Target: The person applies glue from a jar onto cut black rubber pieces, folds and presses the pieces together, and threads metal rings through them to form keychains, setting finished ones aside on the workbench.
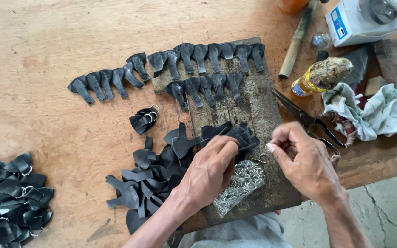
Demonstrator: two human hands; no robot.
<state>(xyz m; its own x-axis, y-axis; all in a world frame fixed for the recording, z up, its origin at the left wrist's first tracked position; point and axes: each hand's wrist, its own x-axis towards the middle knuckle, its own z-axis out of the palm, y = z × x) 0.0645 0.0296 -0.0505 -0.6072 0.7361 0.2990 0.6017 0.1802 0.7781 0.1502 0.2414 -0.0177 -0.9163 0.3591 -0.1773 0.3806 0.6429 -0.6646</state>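
Observation:
My left hand (210,171) pinches a black leather piece (243,146) by its narrow tab, above a loose heap of the same black pieces (150,179). My right hand (299,158) holds a small metal ring (268,147) between thumb and forefinger, right next to the tab's end. A pile of silver rings (241,183) lies under and between my hands on a dark worn board (253,110). Rows of cut black pieces (207,55) are laid out along the board's far edge and on the wooden table (47,50).
Black scissors (306,119) lie right of the board beside a crumpled rag (373,112). A glue bottle (322,76), a wooden stick (297,39) and a white device (359,20) sit at the far right. Finished ringed pieces (10,202) are piled at the left edge; a small bundle (143,119) lies mid-table.

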